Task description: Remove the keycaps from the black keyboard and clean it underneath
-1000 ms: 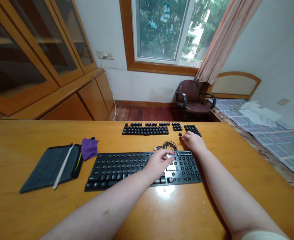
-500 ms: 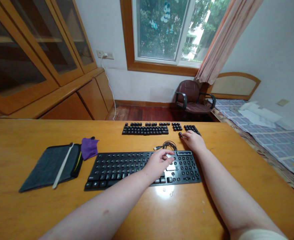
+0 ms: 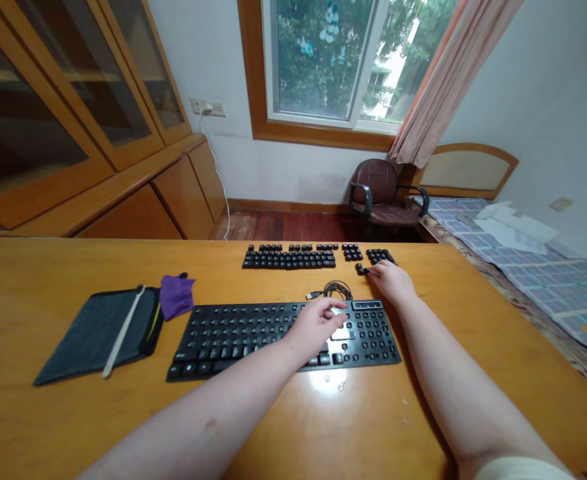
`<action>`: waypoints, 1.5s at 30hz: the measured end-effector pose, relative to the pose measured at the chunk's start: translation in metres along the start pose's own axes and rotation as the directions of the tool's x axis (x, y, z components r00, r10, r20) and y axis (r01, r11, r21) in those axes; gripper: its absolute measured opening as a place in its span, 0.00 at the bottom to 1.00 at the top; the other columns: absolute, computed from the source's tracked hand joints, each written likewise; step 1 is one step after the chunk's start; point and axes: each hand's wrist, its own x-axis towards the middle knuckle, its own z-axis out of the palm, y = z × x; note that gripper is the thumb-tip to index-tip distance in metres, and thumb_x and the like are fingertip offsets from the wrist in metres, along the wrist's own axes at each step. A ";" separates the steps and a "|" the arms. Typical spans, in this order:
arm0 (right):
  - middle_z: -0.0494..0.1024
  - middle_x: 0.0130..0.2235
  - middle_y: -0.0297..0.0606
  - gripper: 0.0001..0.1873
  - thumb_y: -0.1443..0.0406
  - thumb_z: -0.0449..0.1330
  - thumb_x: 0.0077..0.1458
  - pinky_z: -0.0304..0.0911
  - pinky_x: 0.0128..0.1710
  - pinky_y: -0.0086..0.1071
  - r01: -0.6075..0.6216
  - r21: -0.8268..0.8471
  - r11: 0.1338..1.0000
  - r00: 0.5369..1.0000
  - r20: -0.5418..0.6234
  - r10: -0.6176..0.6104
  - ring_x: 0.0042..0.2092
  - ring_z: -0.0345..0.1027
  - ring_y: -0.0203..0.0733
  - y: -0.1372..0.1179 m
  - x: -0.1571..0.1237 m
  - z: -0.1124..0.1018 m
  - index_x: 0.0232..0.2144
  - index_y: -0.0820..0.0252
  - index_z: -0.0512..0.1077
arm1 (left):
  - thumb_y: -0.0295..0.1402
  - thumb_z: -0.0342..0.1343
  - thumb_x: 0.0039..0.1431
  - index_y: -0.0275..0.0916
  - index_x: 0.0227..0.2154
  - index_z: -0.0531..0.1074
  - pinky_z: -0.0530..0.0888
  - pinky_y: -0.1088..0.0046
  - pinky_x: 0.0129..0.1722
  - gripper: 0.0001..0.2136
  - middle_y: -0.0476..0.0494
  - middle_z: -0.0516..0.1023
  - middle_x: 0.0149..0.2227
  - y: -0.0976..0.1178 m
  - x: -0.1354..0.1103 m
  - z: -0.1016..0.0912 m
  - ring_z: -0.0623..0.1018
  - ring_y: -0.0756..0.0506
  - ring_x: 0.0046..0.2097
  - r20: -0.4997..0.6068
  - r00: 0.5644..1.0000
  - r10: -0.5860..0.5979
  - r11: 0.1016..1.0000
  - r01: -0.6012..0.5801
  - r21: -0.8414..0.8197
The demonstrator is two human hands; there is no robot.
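A black keyboard [image 3: 260, 327] lies on the desk with many of its keycaps off, though the front rows at the left still carry theirs. Over its right-middle part rests my left hand [image 3: 318, 327], thumb and fingers apart, holding nothing I can see; it hides some keys. Beyond the keyboard, my right hand [image 3: 390, 279] is low over the desk with its fingertips pinched on a small black keycap. Just left of those fingertips sits another loose keycap [image 3: 359, 268]. Loose keycaps [image 3: 289, 260] stand in rows along the far edge, with a number-pad group [image 3: 379, 255] behind my right hand.
A coiled cable [image 3: 338, 289] lies behind the keyboard. To the left are a dark grey pouch [image 3: 88, 333], a pale thin stick [image 3: 123, 333] on it, and a purple cloth [image 3: 176, 297]. Past the desk [image 3: 293, 427] stand a chair [image 3: 380, 193] and a bed [image 3: 523, 267].
My right hand has shifted slightly right, so the loose keycaps by its fingertips show more clearly. My left hand stays in place. The view has moved a little.
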 end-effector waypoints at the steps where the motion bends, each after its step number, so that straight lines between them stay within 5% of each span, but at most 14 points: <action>1: 0.76 0.42 0.34 0.12 0.60 0.54 0.56 0.59 0.34 0.26 -0.002 0.005 1.000 1.000 -0.001 0.002 0.39 0.69 0.37 0.000 0.000 0.000 0.37 0.52 0.77 | 0.31 0.56 0.51 0.35 0.39 0.73 0.64 0.78 0.26 0.11 0.50 0.69 0.26 0.000 0.000 0.000 0.67 0.52 0.26 0.000 1.000 0.001 1.000 -0.001 -0.001; 15: 0.76 0.41 0.38 0.13 0.62 0.54 0.55 0.62 0.38 0.29 0.010 0.104 0.995 0.996 -0.092 -0.001 0.40 0.70 0.40 0.002 -0.001 -0.001 0.38 0.57 0.76 | 0.31 0.56 0.51 0.35 0.38 0.73 0.64 0.78 0.26 0.11 0.50 0.68 0.25 0.002 -0.002 0.000 0.67 0.52 0.25 -0.004 1.000 0.005 1.000 -0.005 0.008; 19: 0.75 0.37 0.42 0.17 0.58 0.51 0.58 0.63 0.40 0.33 0.094 0.273 0.957 0.953 -0.304 -0.007 0.40 0.69 0.43 -0.001 -0.007 -0.040 0.34 0.61 0.76 | 0.29 0.54 0.51 0.35 0.38 0.73 0.66 0.77 0.27 0.10 0.49 0.71 0.26 0.003 -0.002 -0.001 0.69 0.51 0.27 -0.026 0.999 0.024 0.999 -0.023 0.036; 23: 0.74 0.35 0.41 0.22 0.56 0.45 0.61 0.62 0.38 0.35 0.258 0.466 0.846 0.847 -0.531 0.035 0.38 0.68 0.43 -0.026 -0.037 -0.104 0.30 0.58 0.75 | 0.22 0.51 0.49 0.36 0.36 0.74 0.68 0.75 0.32 0.12 0.48 0.73 0.27 -0.001 -0.001 -0.002 0.72 0.49 0.31 -0.082 0.994 0.078 0.997 -0.075 0.036; 24: 0.73 0.31 0.39 0.23 0.56 0.44 0.61 0.62 0.35 0.34 0.300 0.525 0.796 0.848 -0.528 0.029 0.35 0.68 0.41 -0.037 -0.049 -0.115 0.28 0.58 0.74 | 0.21 0.50 0.49 0.36 0.36 0.74 0.69 0.75 0.34 0.12 0.48 0.74 0.28 -0.002 -0.001 -0.003 0.73 0.49 0.32 -0.099 0.991 0.090 0.996 -0.088 0.029; 26: 0.70 0.22 0.35 0.21 0.56 0.45 0.60 0.60 0.26 0.30 0.309 0.650 0.694 0.923 -0.380 -0.056 0.26 0.65 0.38 -0.062 -0.074 -0.122 0.24 0.57 0.71 | 0.20 0.48 0.49 0.36 0.35 0.74 0.70 0.74 0.37 0.13 0.48 0.75 0.31 -0.003 -0.001 -0.004 0.74 0.49 0.34 -0.129 0.986 0.102 0.995 -0.101 0.015; 29: 0.69 0.20 0.33 0.15 0.60 0.53 0.56 0.59 0.24 0.28 0.275 0.663 0.696 0.961 -0.219 -0.171 0.23 0.64 0.36 -0.095 -0.105 -0.101 0.20 0.58 0.68 | 0.19 0.47 0.49 0.36 0.34 0.73 0.71 0.73 0.38 0.14 0.46 0.77 0.34 -0.003 0.000 -0.005 0.75 0.49 0.36 -0.148 0.986 0.082 0.997 -0.083 -0.002; 34: 0.69 0.19 0.33 0.16 0.61 0.53 0.56 0.58 0.24 0.28 0.321 0.639 0.699 0.947 -0.244 -0.211 0.23 0.63 0.35 -0.106 -0.116 -0.055 0.18 0.57 0.64 | 0.19 0.47 0.49 0.36 0.34 0.73 0.71 0.73 0.37 0.14 0.46 0.77 0.35 -0.003 0.001 -0.004 0.75 0.49 0.36 -0.117 0.990 0.085 0.996 -0.083 0.021; 45: 0.69 0.19 0.32 0.17 0.61 0.52 0.57 0.57 0.25 0.27 0.288 0.619 0.730 0.954 -0.120 -0.274 0.23 0.62 0.34 -0.110 -0.114 -0.038 0.18 0.58 0.64 | 0.20 0.46 0.48 0.37 0.33 0.74 0.72 0.72 0.38 0.14 0.47 0.77 0.33 0.000 0.000 -0.004 0.75 0.48 0.35 -0.096 0.991 0.091 0.996 -0.089 0.030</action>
